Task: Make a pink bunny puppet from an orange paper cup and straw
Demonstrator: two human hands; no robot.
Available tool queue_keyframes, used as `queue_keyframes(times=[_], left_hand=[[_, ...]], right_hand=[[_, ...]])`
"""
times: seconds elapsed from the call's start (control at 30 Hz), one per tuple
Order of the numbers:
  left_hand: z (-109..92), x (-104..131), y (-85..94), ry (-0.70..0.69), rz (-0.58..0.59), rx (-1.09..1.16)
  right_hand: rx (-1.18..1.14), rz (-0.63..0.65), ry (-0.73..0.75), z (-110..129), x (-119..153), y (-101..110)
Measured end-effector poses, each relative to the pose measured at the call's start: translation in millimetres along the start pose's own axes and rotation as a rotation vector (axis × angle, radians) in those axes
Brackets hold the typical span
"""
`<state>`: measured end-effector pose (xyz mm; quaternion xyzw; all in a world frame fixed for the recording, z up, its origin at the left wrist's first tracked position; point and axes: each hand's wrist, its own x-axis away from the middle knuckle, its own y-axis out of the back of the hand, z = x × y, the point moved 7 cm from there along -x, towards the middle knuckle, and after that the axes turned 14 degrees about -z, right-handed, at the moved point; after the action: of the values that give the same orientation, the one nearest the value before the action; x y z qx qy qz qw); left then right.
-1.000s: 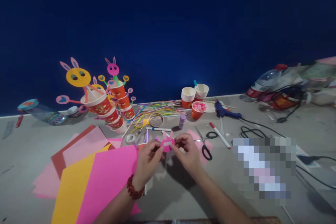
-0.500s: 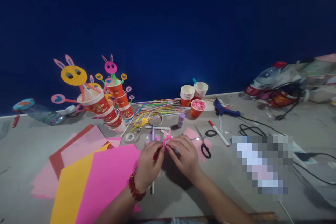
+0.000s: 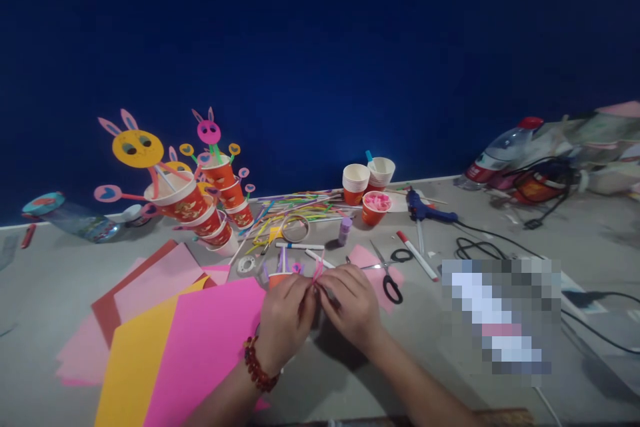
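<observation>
My left hand (image 3: 287, 313), with a beaded bracelet on its wrist, is closed in a pinch beside my right hand (image 3: 353, 300), also pinched. Between their fingertips is a piece of pink paper (image 3: 318, 271), its narrow upper part sticking up; the rest is hidden by my fingers. Just beyond my left hand stands an orange paper cup (image 3: 279, 278) with purple strips rising from it. Right of my right hand lie black-handled scissors (image 3: 393, 287) on a light pink paper sheet (image 3: 364, 255).
Pink and yellow sheets (image 3: 205, 340) spread at the left. Behind them stand cup figures (image 3: 183, 203) with rabbit heads. Coloured sticks (image 3: 305, 203), a tape roll (image 3: 295, 229), a cup of pink scraps (image 3: 376, 207), a glue gun (image 3: 425, 208) and its cable lie farther back.
My fingertips have turned the pink paper, which now looks narrower and shows less. My hands have shifted slightly, and the orange cup behind them shows more.
</observation>
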<state>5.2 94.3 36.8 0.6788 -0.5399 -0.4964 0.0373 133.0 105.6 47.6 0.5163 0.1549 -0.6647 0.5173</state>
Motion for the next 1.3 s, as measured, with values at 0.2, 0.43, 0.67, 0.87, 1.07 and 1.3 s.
queue_keyframes(times=[0.2, 0.43, 0.67, 0.87, 1.07, 1.3], left_hand=[[-1.4, -0.2, -0.4, 0.016, 0.001, 0.033], [2.7, -0.8, 0.8, 0.072, -0.008, 0.107], [-1.2, -1.8, 3.3, 0.020, 0.002, 0.062], [-1.8, -1.5, 3.2, 0.007, 0.006, 0.015], [1.0, -1.5, 1.6, 0.030, 0.005, 0.050], [-0.3, -0.9, 1.5, -0.014, 0.007, -0.005]], right_hand=[[-0.009, -0.009, -0.019, 0.6, 0.7, -0.2], [-0.037, 0.005, -0.018, 0.3, 0.1, -0.1], [-0.017, 0.025, -0.006, -1.3, 3.3, -0.3], [-0.007, 0.013, 0.021, -0.4, 4.3, -1.5], [-0.009, 0.027, 0.016, -0.6, 2.6, -0.8], [0.003, 0.023, 0.040, -0.1, 3.1, 0.0]])
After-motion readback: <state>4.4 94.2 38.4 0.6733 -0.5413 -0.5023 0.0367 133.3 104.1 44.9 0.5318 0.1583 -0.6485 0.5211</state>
